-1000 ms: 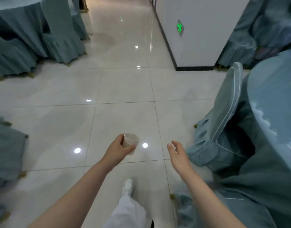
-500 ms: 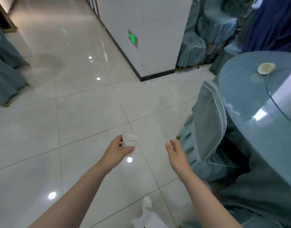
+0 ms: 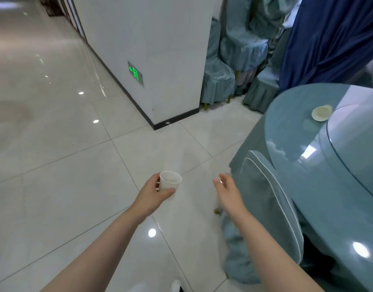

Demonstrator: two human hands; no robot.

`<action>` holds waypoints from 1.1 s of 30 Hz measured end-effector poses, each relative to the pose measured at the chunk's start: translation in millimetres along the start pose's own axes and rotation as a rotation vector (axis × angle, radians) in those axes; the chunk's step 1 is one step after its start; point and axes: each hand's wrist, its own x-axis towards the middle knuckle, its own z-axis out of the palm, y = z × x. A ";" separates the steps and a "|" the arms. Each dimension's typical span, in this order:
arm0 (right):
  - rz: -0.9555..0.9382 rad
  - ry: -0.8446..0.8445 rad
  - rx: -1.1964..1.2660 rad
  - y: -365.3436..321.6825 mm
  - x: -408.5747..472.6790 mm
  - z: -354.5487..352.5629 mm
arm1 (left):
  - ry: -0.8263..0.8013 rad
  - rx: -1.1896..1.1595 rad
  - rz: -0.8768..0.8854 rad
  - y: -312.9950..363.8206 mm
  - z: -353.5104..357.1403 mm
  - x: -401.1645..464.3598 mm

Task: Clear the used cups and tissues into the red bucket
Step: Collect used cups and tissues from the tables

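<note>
My left hand (image 3: 152, 193) grips a small white paper cup (image 3: 169, 182), held upright over the tiled floor with its mouth facing up. My right hand (image 3: 228, 190) hangs in the air beside it with relaxed fingers and holds nothing. A second pale cup (image 3: 321, 113) lies tipped on its side on the round table with a blue-grey cloth (image 3: 291, 144) at the right. No red bucket and no tissues are in view.
A chair in a blue-grey cover (image 3: 272, 207) stands pushed against the table just right of my right hand. A white pillar (image 3: 160, 49) with a green exit sign rises ahead. More covered chairs (image 3: 219, 79) and a dark blue drape (image 3: 329, 39) fill the back right. Glossy floor tiles (image 3: 54, 165) spread to the left.
The view has swung right and I have walked forward: the pillar and round table have come closer, and the tipped cup on the table has come into view. My left hand keeps the cup.
</note>
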 end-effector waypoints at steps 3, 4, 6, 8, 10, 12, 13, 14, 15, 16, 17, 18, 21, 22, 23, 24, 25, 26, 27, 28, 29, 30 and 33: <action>0.018 0.032 0.025 -15.8 47.1 3.8 | -0.019 0.008 0.025 16.9 -4.1 56.9; 0.028 0.047 0.030 -20.3 62.1 5.6 | -0.027 0.010 0.031 21.5 -5.2 76.8; 0.046 0.073 0.033 -28.0 93.2 10.2 | -0.044 0.017 0.041 29.2 -7.8 119.7; 0.063 0.102 0.031 -35.8 125.1 13.8 | -0.074 0.035 0.052 36.8 -11.5 164.0; 0.075 0.147 0.031 -44.5 157.9 16.1 | -0.124 0.062 0.064 46.4 -15.1 210.4; 0.092 0.204 0.041 -52.1 190.0 19.5 | -0.186 0.102 0.073 58.2 -17.9 254.9; 0.109 0.221 0.050 -56.0 204.1 22.2 | -0.217 0.112 0.074 64.7 -18.2 275.5; 0.128 0.225 0.064 -59.7 216.9 25.4 | -0.252 0.114 0.077 71.2 -17.8 294.8; 0.141 0.222 0.079 -62.8 228.7 29.7 | -0.290 0.115 0.088 78.1 -16.1 313.0; 0.154 0.216 0.094 -66.2 240.0 34.1 | -0.328 0.124 0.104 85.5 -13.0 330.4; 0.169 0.210 0.111 -69.7 250.5 38.0 | -0.363 0.140 0.124 92.9 -8.5 347.0; 0.186 0.208 0.143 -73.6 260.7 40.9 | -0.392 0.157 0.143 100.1 -3.0 363.1; 0.208 0.202 0.265 -82.8 287.8 40.9 | -0.458 0.173 0.172 118.4 19.8 404.1; 0.202 0.201 0.290 -84.9 296.6 37.8 | -0.489 0.178 0.186 124.0 29.6 415.8; 0.199 0.202 0.314 -86.4 306.0 33.3 | -0.529 0.185 0.200 129.5 40.4 427.2; 0.200 0.208 0.339 -87.6 315.4 27.3 | -0.570 0.191 0.211 135.0 52.2 438.1; 0.202 0.218 0.367 -88.2 325.2 19.9 | -0.608 0.199 0.225 140.5 65.3 448.3; 0.198 0.229 0.394 -88.0 335.0 11.3 | -0.641 0.210 0.246 145.9 79.1 457.8; 0.186 0.238 0.417 -87.1 345.0 1.7 | -0.667 0.229 0.276 151.1 93.6 467.0; 0.176 0.242 0.432 -85.6 354.8 -9.0 | -0.689 0.255 0.312 155.8 109.1 475.8; 0.172 0.240 0.443 -83.4 363.5 -21.3 | -0.711 0.281 0.342 160.1 125.3 483.8; 0.167 0.235 0.451 -80.7 371.2 -34.5 | -0.734 0.299 0.359 165.0 141.3 490.7; 0.144 0.258 0.487 -72.7 390.1 -75.9 | -0.809 0.315 0.377 183.2 190.6 508.5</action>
